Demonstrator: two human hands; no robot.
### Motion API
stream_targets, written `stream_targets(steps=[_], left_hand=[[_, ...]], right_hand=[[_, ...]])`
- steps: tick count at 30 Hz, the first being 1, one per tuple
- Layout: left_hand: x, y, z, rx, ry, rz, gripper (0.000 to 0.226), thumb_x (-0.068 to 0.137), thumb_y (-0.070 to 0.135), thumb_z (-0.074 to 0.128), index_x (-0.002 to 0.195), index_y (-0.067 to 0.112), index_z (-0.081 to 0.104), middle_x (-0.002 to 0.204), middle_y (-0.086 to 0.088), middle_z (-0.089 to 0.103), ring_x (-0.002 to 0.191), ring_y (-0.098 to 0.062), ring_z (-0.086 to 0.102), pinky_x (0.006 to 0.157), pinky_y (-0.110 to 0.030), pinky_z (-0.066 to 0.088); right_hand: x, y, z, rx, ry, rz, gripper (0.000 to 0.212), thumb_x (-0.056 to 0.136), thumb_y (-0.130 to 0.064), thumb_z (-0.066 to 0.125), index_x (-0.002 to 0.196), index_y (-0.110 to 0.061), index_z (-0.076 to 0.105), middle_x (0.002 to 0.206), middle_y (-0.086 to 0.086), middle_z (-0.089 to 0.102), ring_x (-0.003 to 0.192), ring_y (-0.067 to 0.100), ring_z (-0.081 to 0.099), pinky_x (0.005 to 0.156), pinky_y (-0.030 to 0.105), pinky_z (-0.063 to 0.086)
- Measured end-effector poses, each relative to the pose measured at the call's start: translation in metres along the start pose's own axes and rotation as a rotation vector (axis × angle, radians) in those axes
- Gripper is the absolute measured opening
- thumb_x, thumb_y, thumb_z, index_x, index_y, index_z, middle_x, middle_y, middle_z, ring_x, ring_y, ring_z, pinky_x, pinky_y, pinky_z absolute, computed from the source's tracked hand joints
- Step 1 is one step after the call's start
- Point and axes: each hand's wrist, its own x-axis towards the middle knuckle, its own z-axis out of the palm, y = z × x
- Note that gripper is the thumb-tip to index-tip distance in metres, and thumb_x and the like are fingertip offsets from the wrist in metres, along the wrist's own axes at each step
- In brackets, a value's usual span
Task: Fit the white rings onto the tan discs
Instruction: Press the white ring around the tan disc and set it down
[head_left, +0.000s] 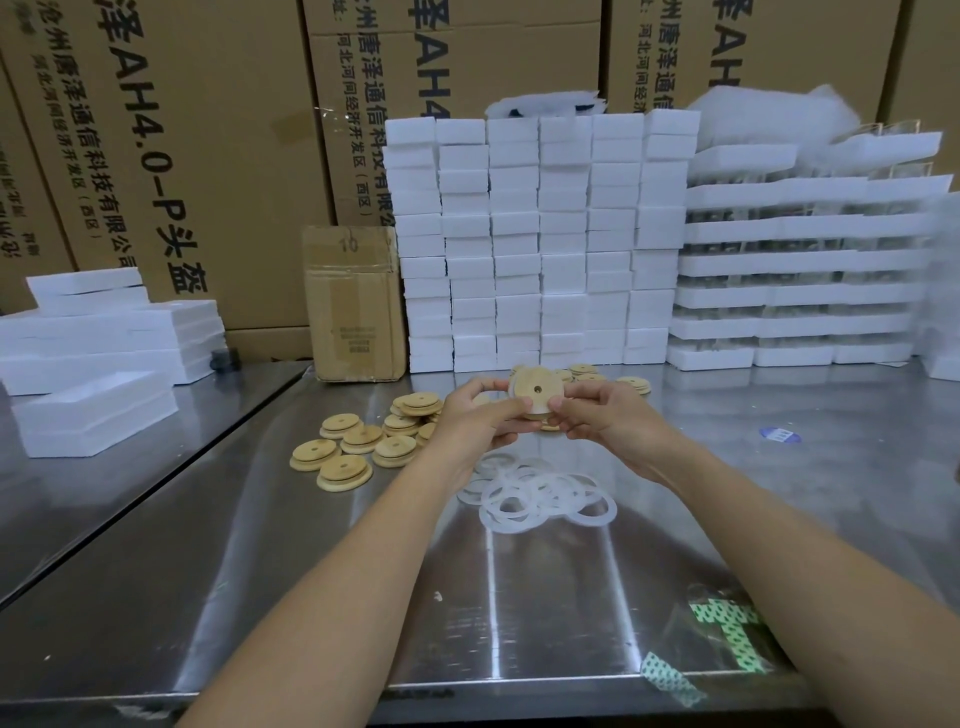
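Tan disc (535, 397) is pinched by left hand (478, 418) and right hand (597, 415); uneven thumb pressure may skew white ring (512, 388)

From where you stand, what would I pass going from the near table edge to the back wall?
Green-dotted scraps → white rings → disc held in left hand and right hand → white boxes → cartons.

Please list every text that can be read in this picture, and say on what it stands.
"AH4.0-P头盔": large carton, back left.
"沧州唐泽通信科技有限公": same carton.
"河北河间经济开发区(西区)": same carton.
"10": handwritten, small carton.
Small carton's printed label, blue sticker on table: too blurred.
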Motion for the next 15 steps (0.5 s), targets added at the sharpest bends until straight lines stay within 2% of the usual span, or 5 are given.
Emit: stream_targets(steps=[3,7,12,15], left_hand=[[-0.0003,-0.0002,-0.0017,-0.03,0.001,-0.019,0.037,0.093,0.019,0.081,0.127,0.012,0.068,0.105,-0.01,0.083,0.1,-0.024,0.081,0.08,-0.028,0.056],[0.0008,0.0018,-0.0048,-0.122,-0.023,-0.046,0.041,0.095,0.019,0.079,0.132,0.008,0.066,0.113,-0.012,0.082,0.107,-0.027,0.08,0.085,-0.03,0.056],[-0.0004,0.0007,-0.0019,-0.092,-0.055,-0.077,0.042,0.095,0.019,0.081,0.133,0.011,0.064,0.114,-0.01,0.082,0.108,-0.023,0.079,0.086,-0.03,0.058],[-0.0022,0.0008,0.0001,-0.079,-0.081,-0.057,0.04,0.095,0.02,0.082,0.131,0.014,0.066,0.114,-0.007,0.082,0.109,-0.019,0.079,0.085,-0.026,0.061]], right_hand=[[-0.0011,-0.0002,0.003,-0.009,-0.021,-0.026,0.025,0.096,-0.015,0.077,0.12,-0.009,0.076,0.104,0.014,0.078,0.092,0.014,0.072,0.085,0.026,0.057],[0.0003,0.0007,0.0069,0.002,-0.002,-0.063,0.028,0.096,-0.014,0.077,0.123,-0.011,0.075,0.111,0.023,0.076,0.098,0.021,0.074,0.085,0.025,0.059],[0.0035,0.0048,0.005,-0.033,0.033,-0.025,0.02,0.095,-0.019,0.078,0.115,-0.014,0.078,0.099,0.009,0.079,0.088,0.013,0.074,0.077,0.021,0.058],[0.0064,0.0077,0.0053,0.0,0.04,0.005,0.022,0.097,-0.023,0.075,0.111,-0.006,0.077,0.095,0.009,0.076,0.087,0.014,0.072,0.077,0.025,0.058]])
